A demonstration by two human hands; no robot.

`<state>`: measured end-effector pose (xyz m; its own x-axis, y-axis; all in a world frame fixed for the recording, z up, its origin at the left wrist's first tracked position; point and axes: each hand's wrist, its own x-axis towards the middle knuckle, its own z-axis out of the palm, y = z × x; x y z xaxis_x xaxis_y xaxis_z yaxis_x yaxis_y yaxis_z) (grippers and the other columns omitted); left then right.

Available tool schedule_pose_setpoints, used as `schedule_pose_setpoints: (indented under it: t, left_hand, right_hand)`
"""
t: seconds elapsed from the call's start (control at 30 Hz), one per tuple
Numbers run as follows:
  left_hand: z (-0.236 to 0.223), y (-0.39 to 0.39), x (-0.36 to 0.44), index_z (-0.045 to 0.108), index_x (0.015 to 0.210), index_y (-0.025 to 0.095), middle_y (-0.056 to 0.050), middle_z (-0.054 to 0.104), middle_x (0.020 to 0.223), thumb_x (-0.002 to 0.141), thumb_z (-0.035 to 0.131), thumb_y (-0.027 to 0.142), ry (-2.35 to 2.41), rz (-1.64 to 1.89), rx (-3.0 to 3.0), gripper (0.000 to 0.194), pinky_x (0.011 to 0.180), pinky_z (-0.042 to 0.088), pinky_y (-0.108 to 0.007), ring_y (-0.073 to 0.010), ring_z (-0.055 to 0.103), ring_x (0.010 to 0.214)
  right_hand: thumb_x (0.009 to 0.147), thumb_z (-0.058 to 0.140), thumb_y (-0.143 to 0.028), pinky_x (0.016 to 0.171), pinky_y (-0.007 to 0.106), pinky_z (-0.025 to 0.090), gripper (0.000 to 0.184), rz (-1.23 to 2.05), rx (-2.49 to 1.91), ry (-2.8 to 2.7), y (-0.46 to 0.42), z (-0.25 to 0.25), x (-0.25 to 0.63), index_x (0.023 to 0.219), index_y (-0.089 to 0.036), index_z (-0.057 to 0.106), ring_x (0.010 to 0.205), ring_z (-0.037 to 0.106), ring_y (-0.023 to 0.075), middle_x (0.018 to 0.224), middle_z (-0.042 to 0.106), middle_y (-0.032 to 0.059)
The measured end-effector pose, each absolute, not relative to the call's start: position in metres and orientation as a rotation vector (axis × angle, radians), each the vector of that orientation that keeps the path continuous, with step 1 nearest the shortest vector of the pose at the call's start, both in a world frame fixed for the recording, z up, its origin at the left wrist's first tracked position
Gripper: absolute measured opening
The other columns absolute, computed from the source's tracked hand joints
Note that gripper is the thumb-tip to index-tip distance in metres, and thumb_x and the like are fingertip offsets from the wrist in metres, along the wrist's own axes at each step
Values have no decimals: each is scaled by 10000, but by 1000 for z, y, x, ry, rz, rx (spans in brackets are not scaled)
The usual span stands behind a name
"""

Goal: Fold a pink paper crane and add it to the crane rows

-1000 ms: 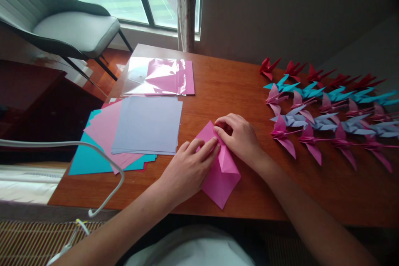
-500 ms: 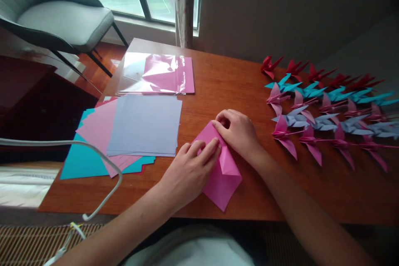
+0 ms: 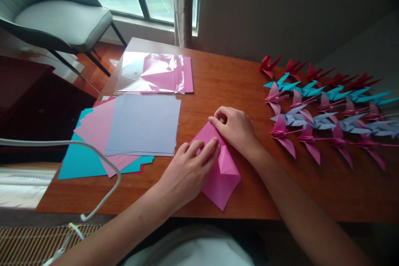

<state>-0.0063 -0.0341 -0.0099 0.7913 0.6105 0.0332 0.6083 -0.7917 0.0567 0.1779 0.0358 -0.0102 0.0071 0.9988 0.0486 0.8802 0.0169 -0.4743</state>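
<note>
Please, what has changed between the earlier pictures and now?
The right hand has slid a little farther from the body, to the far corner of the pink paper. The left hand still rests on it; neither hand let go. The paper birds and loose sheets stayed in place.

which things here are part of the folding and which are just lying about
Part of the folding:
- pink sheet, partly folded
- left hand, pressing on it
- right hand, at its far corner
- probably spare paper: loose sheets, packet
- seemingly finished pieces: paper cranes

Just lying about, it seems:
- white cable or rod
- chair
</note>
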Motion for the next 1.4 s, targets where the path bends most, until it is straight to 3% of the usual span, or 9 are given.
schedule_pose_setpoints:
  t: [0.2,0.6,0.87,1.4]
  left_hand:
    - [-10,-34,-7,506,1463,144,-64,442,1582,1009,437,231,999,76,2936,467,870,471,-414,-275,500,1123]
    - [-6,-33,-7,501,1471,156,-52,456,1572,1008,430,221,991,51,2908,473,868,487,-427,-268,502,1116]
    - [-9,-34,-8,473,1488,134,-55,426,1595,1011,423,220,992,69,2915,487,874,480,-423,-275,486,1129]
    - [-10,-34,-7,504,1464,134,-50,447,1582,1008,429,220,978,75,2933,470,852,477,-417,-278,489,1115]
  right_hand:
    - [906,678,-271,690,284,417,136,560,-1616,-2094,22,-9,198,788,-213,640,759,588,170,783,659,3]
    - [891,730,-344,734,307,463,157,635,-1466,-2294,-1,-6,231,837,-226,644,824,594,187,855,677,14]
    - [870,757,-298,711,302,441,168,623,-1568,-2196,7,-8,221,778,-221,639,796,583,179,804,663,-5]
    - [879,723,-399,700,306,374,270,490,-1688,-2148,56,-11,196,710,-217,617,770,553,187,762,665,6]
